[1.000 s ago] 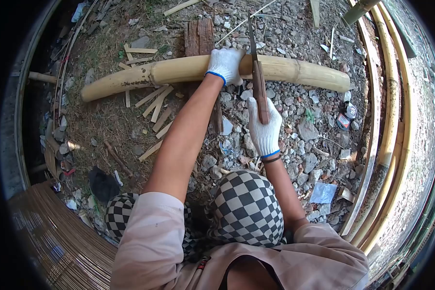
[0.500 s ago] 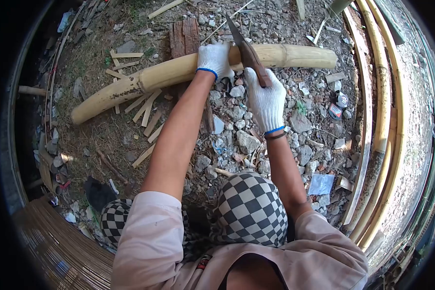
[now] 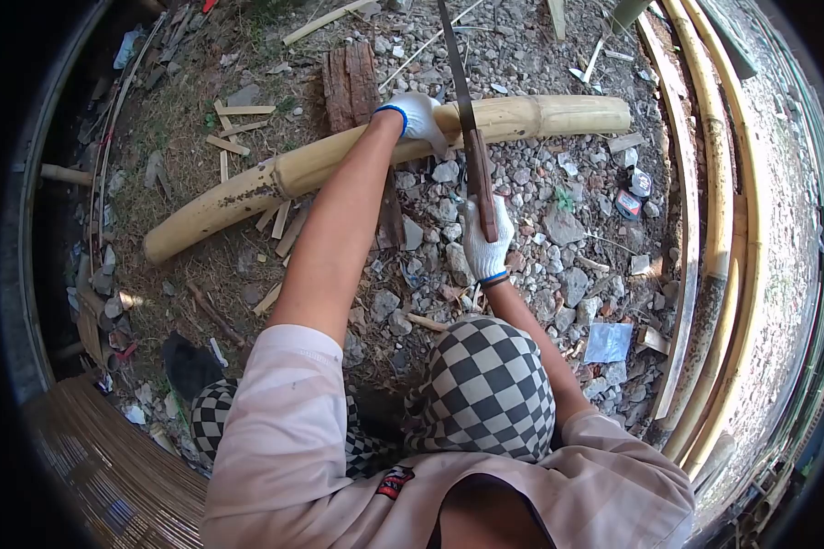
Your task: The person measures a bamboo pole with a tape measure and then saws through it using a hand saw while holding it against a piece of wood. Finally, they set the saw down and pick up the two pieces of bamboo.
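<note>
A thick pale bamboo pole (image 3: 330, 154) lies across the ground in front of me, curving down to the left. My left hand (image 3: 417, 117), in a white knitted glove with a blue cuff, is closed over the top of the pole near its middle. In my right hand (image 3: 485, 245), gloved the same way, is the wooden handle of a handsaw (image 3: 467, 114). The dark blade crosses the pole just right of my left hand and points away from me. Its teeth cannot be made out.
A weathered wood block (image 3: 350, 84) sits beneath and behind the pole. Split bamboo pieces (image 3: 229, 145) lie scattered to the left. Long bamboo poles (image 3: 719, 183) run along the right side. Stones and rubble (image 3: 572, 285) cover the ground, with a tape measure (image 3: 628, 204) among them.
My right hand has drawn the saw back toward my body, and the blade now stands straighter. The left hand stays on the pole, whose left end has shifted slightly nearer me.
</note>
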